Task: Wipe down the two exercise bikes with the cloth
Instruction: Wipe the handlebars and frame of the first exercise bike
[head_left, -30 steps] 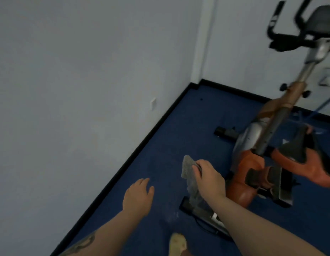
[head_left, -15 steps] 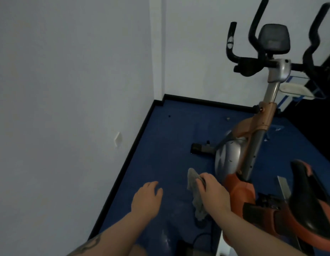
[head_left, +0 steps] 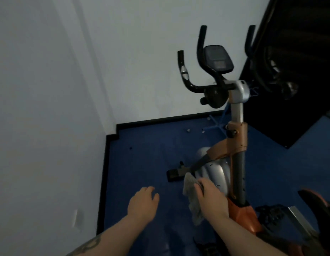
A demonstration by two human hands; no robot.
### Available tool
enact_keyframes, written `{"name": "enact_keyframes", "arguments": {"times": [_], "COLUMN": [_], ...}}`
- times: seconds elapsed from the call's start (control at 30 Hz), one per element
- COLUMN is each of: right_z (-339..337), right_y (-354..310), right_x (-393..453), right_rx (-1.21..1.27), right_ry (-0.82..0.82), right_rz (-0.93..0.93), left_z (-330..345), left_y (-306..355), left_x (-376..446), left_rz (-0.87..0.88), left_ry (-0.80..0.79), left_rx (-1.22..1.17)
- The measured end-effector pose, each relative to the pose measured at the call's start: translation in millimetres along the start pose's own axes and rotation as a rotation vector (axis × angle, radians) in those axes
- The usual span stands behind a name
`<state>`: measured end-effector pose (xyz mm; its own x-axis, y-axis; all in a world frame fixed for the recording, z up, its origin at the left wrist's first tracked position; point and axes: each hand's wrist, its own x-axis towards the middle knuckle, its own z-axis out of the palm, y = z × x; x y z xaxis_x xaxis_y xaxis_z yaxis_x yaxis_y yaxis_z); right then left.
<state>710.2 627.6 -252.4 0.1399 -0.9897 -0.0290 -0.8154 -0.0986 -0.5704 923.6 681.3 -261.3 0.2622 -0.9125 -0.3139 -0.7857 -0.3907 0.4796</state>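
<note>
- A crumpled grey cloth [head_left: 192, 196] is held in the closed grip of the right hand [head_left: 211, 197], just beside the silver flywheel housing of the orange and grey exercise bike [head_left: 234, 148].
- The left hand [head_left: 143, 202] is held above the blue carpeted floor [head_left: 147, 163], fingers relaxed and holding nothing.
- The black handlebars [head_left: 201, 71] are seen near the white wall [head_left: 132, 52].

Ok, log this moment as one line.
right hand: grips cloth beside bike's silver housing | left hand: free, holds nothing | exercise bike: upright | contact: unclear
</note>
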Motion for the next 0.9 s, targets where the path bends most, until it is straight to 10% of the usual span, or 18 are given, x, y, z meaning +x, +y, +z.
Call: {"name": "enact_keyframes", "arguments": {"times": [0.5, 0.9], "right_z": [-88.0, -187.1], "right_y": [-5.5, -29.6], "right_x": [143.7, 248.3], "right_rx": [0.555, 0.725], "right_ry": [0.498, 0.606], "right_rz": [0.163, -0.172], "left_z": [-38.6, -90.2], "left_y": [177.3, 262.3], "left_x": [153.4, 207.4], "left_rz": [0.368, 0.345], "left_ry": [0.074, 0.399], "left_rx": [-0.223, -0.724]}}
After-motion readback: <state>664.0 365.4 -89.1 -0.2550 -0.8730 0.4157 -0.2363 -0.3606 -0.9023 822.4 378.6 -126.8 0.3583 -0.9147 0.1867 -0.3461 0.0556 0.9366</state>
